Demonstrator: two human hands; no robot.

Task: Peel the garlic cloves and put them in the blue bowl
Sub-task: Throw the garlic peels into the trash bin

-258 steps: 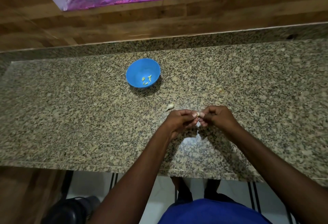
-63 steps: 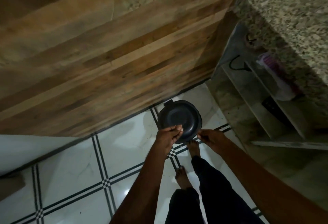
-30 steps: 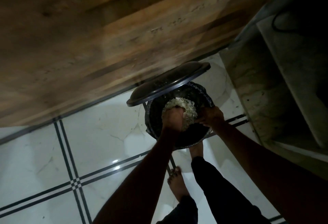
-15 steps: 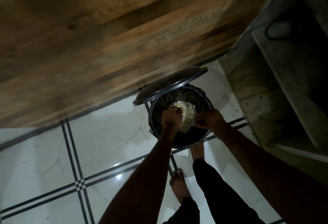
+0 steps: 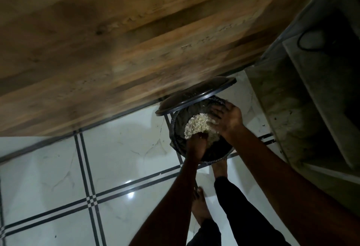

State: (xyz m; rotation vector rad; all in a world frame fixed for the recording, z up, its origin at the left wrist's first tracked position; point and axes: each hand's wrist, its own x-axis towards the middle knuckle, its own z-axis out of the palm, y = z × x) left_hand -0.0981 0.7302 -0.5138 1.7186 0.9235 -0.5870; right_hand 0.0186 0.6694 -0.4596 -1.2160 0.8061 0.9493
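Both hands reach down over one black bin [image 5: 218,156] that stands on the white tiled floor [image 5: 120,148]. Nearest the camera are two forearms and, below them, two bare feet, one close to the lower edge [image 5: 200,208] and one right at the foot of the bin [image 5: 219,169], with dark trouser legs [image 5: 239,206] above them. One left hand [image 5: 195,144] hangs over the near side of the bin's opening with its back to the camera; its fingers are hidden beneath it, so whether they are apart or closed cannot be told. One right hand [image 5: 227,119] is farther in, over the right part of the opening, with its fingers spread and pointing left above the contents, gripping nothing that shows. Inside the bin lies one pale heap of papery scraps [image 5: 198,126], resting against the dark liner between the two hands. Just beyond, one round black lid [image 5: 194,95] stands tilted up on edge at the far rim of the bin. Dark double lines cross the floor tiles, meeting at one crossing [image 5: 91,201] to the left. Behind the bin rises one wood-patterned wall [image 5: 136,41], and to the right one grey stone shelf unit [image 5: 303,97] holds a dark looped cable [image 5: 311,39]. No garlic clove or blue bowl appears anywhere in this view.
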